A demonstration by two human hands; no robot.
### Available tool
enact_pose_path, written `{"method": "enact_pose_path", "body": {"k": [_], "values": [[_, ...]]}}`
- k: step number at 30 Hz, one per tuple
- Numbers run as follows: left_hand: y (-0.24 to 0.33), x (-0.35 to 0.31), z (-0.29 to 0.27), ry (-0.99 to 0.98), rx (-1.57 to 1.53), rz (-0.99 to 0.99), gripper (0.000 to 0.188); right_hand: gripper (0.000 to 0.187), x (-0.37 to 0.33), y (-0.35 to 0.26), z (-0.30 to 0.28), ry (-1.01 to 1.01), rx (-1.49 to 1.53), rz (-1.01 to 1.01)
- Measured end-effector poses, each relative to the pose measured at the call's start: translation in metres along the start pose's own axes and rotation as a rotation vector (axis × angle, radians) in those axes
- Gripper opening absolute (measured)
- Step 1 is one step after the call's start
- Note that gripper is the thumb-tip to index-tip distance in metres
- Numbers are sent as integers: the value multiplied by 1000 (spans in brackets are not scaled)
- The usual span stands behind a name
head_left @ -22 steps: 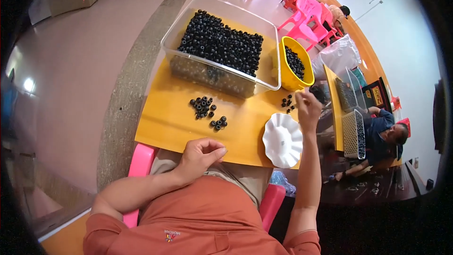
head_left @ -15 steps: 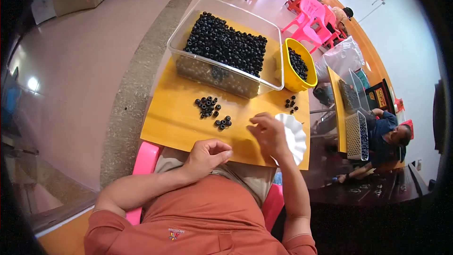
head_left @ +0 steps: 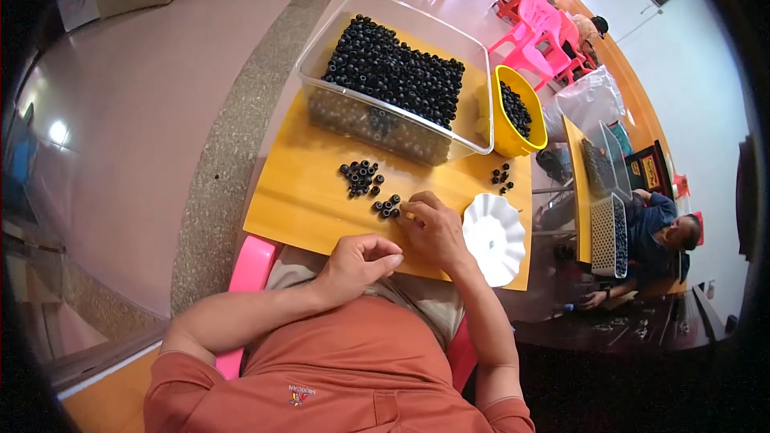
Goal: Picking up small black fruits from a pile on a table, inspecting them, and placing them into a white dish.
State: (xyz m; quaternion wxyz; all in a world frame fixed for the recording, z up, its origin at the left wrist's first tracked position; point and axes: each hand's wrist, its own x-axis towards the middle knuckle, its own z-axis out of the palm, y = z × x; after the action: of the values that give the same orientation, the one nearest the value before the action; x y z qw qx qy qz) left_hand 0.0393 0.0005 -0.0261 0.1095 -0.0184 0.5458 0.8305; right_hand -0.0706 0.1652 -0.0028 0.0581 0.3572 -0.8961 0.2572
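My left hand (head_left: 357, 266) is closed in a pinch above my lap at the table's near edge; whatever lies between thumb and forefinger is too small or hidden. My right hand (head_left: 437, 232) reaches over the table, its curled fingertips at the right side of a small group of black ring-like beads (head_left: 386, 208). Its thumb and finger come together there, and I cannot make out what is between them. A larger loose cluster of the same beads (head_left: 361, 177) lies just behind. Right of my right hand is a white scalloped dish (head_left: 493, 242) with a small dark spot in its middle.
A big clear plastic bin (head_left: 472, 144) of black beads stands at the table's back. Beside it is a yellow tub (head_left: 513, 147) with more, and a few loose beads (head_left: 502, 179) lie in front. At the right a co-worker (head_left: 654, 224) sits by a white perforated basket (head_left: 603, 236).
My right hand has moved left and down from beside the white dish to the small bead group, uncovering more of the dish. My left hand keeps its pinch. The view has shifted slightly.
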Motion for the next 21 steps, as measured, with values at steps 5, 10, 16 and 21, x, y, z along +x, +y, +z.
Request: {"method": "enact_pose_path", "body": {"k": [5,10,16,21], "values": [[-2,1,0,1,-7,0,13,19,1,-13,-2,3,7,8],[-1,1,0,13,9,-10,13,18,-1,-14,-2,-11,-29,-33],[-1,2,1,55,-79,-15,15,19,-14,-1,0,46,93,-31],[0,3,1,93,-257,2,18,17,-28,-17,-12,-52,467,71]]}}
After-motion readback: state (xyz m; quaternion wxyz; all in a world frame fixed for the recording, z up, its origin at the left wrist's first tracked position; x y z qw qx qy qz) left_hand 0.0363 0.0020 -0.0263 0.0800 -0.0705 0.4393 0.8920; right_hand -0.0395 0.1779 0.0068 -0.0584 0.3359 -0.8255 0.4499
